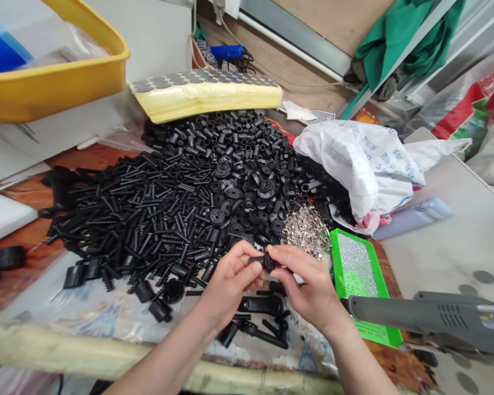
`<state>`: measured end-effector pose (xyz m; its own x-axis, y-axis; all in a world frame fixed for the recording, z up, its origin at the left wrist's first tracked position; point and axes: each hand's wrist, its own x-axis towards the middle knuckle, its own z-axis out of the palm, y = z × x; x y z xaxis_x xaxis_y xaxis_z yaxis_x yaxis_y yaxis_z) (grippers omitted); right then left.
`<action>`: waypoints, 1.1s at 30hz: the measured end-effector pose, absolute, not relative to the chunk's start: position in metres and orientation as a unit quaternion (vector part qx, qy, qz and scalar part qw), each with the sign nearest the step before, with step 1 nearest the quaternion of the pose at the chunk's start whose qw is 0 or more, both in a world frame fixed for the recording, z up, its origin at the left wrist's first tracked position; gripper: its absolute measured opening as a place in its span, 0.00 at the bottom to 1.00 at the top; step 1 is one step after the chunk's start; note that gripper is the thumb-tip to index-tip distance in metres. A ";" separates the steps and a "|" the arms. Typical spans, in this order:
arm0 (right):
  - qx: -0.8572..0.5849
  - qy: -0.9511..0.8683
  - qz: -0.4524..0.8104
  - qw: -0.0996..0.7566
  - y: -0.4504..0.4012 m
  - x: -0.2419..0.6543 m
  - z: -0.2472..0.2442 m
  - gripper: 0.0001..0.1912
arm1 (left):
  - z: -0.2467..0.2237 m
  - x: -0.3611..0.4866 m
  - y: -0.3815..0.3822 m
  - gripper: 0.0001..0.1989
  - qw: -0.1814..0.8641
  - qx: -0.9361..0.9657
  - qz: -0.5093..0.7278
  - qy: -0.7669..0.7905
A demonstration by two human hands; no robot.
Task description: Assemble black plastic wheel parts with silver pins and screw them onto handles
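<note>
While the left hand point(229, 282) and right hand point(308, 282) are pinching a small black plastic part point(267, 262) between their fingertips, it is hanging in front of the heap.

Black ribbed plastic pins point(148, 203) are piling up just beyond, and silver metal clips point(307, 230) are lying beside a green tray point(374, 269); the blue print on a white sack point(354, 164) and the label on a grey glue gun point(436, 315) are staying too small to read.

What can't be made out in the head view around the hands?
Head view:
Black part between left hand and right hand: fingers hide most of it.
Silver metal pieces: too small to tell apart.
Grey gun-shaped tool: right edge cuts it off.
Yellow tub: top-left corner cuts it off.
</note>
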<state>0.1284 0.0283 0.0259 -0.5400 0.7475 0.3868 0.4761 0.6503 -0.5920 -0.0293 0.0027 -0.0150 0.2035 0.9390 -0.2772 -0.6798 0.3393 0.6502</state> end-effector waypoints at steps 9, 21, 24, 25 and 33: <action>-0.460 -0.783 0.250 0.337 0.024 0.119 0.020 0.11 | -0.020 -0.026 0.003 0.13 0.696 0.248 0.572 0.355; -0.447 -0.784 0.284 0.324 0.024 0.136 0.036 0.24 | -0.009 -0.027 0.005 0.13 0.760 0.183 0.533 0.324; -0.400 -0.832 0.245 0.297 0.026 0.139 0.039 0.24 | -0.009 -0.027 0.004 0.14 0.773 0.179 0.521 0.314; -0.385 -0.846 0.230 0.289 0.026 0.138 0.040 0.23 | -0.010 -0.027 0.003 0.14 0.774 0.183 0.519 0.313; -0.422 -0.839 0.200 0.279 0.028 0.125 0.031 0.15 | -0.014 -0.026 0.003 0.14 0.744 0.209 0.547 0.321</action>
